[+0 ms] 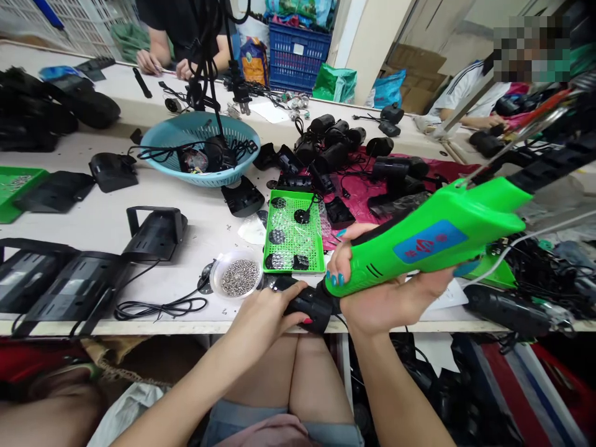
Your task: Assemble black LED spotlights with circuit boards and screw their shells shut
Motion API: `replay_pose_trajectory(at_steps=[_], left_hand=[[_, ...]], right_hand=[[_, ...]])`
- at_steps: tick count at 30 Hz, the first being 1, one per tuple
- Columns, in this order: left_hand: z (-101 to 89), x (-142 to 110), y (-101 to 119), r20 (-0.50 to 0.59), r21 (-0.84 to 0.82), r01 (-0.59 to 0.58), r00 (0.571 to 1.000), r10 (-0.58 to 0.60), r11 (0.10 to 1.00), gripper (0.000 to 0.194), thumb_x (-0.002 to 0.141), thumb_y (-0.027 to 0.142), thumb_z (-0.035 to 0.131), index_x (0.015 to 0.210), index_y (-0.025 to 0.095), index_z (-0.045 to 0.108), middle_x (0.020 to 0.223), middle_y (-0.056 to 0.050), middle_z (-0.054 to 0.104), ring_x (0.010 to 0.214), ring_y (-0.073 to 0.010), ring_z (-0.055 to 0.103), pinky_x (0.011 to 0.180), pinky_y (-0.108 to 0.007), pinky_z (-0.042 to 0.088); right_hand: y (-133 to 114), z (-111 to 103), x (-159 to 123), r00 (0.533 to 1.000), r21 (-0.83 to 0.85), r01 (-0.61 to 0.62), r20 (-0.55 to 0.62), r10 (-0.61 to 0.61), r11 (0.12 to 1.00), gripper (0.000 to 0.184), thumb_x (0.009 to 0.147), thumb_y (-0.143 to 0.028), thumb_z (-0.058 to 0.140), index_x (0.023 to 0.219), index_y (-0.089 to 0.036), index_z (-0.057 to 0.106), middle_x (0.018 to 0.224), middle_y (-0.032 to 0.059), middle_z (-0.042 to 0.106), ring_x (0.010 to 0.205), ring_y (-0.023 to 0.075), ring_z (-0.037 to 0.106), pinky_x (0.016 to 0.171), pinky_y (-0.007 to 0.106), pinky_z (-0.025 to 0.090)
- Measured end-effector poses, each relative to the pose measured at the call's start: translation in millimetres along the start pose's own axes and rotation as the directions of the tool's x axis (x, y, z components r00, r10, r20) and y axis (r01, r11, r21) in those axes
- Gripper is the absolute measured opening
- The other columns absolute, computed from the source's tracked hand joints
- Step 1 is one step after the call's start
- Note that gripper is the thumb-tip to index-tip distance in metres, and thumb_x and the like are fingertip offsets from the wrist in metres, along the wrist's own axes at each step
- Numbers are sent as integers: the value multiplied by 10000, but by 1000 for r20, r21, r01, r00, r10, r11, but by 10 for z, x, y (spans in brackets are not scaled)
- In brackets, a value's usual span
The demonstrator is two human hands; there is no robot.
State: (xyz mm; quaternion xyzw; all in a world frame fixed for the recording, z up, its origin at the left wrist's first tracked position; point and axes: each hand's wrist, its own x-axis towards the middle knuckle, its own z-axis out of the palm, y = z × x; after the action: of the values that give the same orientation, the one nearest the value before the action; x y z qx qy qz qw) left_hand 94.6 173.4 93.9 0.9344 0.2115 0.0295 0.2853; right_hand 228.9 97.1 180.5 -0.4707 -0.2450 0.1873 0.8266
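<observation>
My right hand (379,305) is wrapped around a bright green electric screwdriver (372,261) with a blue label. The tool slants down to the left, and its black nose meets the end of a black plastic housing (313,310). My left hand (265,310) grips this housing at the table's front edge, thumb on the near side and fingers over the top. Whether the bit sits in a screw is hidden. Just left of the housing stands a clear round dish (215,290) of small metal screws (241,277). Behind it lies a green perforated tray (318,261) with round black parts.
A blue plastic basket (161,133) with cables and parts stands further back. Black housings (333,149) are heaped on pink sheeting (356,186). Black lamp-like units (156,233) and a coiled cable (161,307) lie left. Two other people sit across the table.
</observation>
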Motion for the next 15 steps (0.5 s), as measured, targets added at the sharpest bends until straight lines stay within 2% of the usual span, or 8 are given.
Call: replay_pose_trajectory(at_steps=[6,10,15], left_hand=[[21,-54,-34,35,-28,4,999,-3,1000,583,888,559,617,1399,277,600,733,-82,756,569,-251,661,510,-273,309],[20,-87,-46,19,-47,26,999,-25,999,575,874,528,660,1389,278,607,722,-60,739,573,-217,636,533,-258,324],[49,-76,-58,-14,-94,16,1000,-18,995,550,880,436,696,1391,256,604,553,22,581,490,-158,503,519,-241,273]], right_hand=[[26,-37,69,995,-1,-52,82,52,999,688,746,-877,346,779,-221,552,507,-40,473,350,129,429,349,271,313],[62,-16,82,991,13,-56,121,54,998,643,772,-839,364,760,-221,541,497,-37,463,355,131,434,364,273,319],[-44,69,83,995,-27,-62,82,64,998,555,879,-710,302,786,-226,557,532,-8,490,410,147,464,426,303,353]])
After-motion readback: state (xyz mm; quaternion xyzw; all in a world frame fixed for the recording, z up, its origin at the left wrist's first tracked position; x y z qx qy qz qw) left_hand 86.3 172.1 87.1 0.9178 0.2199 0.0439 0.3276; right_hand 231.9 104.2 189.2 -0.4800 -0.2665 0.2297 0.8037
